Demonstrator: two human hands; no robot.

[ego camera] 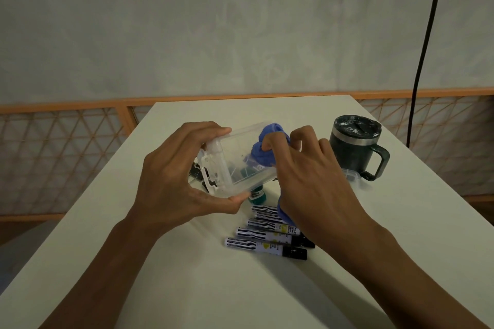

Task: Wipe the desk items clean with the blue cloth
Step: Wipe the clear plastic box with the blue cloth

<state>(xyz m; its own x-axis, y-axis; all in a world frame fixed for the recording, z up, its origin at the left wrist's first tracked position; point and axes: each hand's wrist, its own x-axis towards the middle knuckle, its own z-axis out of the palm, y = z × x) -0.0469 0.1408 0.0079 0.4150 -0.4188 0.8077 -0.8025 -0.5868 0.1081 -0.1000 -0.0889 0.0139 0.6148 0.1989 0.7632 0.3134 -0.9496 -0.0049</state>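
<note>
**A:** Where is the cloth (263,152) now?

**B:** It is blue, and its bunched part is pushed into the mouth of the box (235,165). Another part hangs under the right hand (312,181), below the box and a little to the right.

**A:** And the box itself?

**B:** It is clear plastic. It is held above the tabletop (187,275) and tilted, with its mouth turned to the right.

**A:** How is the grip of each hand?

**B:** The left hand (171,168) has its grip clamped on the box, with the fingers curled over the far edge and the thumb under the near edge. The right hand has its grip closed on the cloth and pinches it at the mouth of the box.

**A:** What lies around the box?

**B:** Below the box, toward the person, several markers (267,235) lie side by side on the tabletop. They have white bodies and black caps pointing right. Directly under the box a small green thing (258,196) shows, but I cannot tell what it is. Under the left end of the box there are some small black things (196,168), mostly hidden. To the right of the box a dark mug (355,147) stands upright, with its lid on and its handle turned right. Also to the right of the box, partly hidden by the right hand, a small clear plastic piece (351,175) lies flat.
</note>
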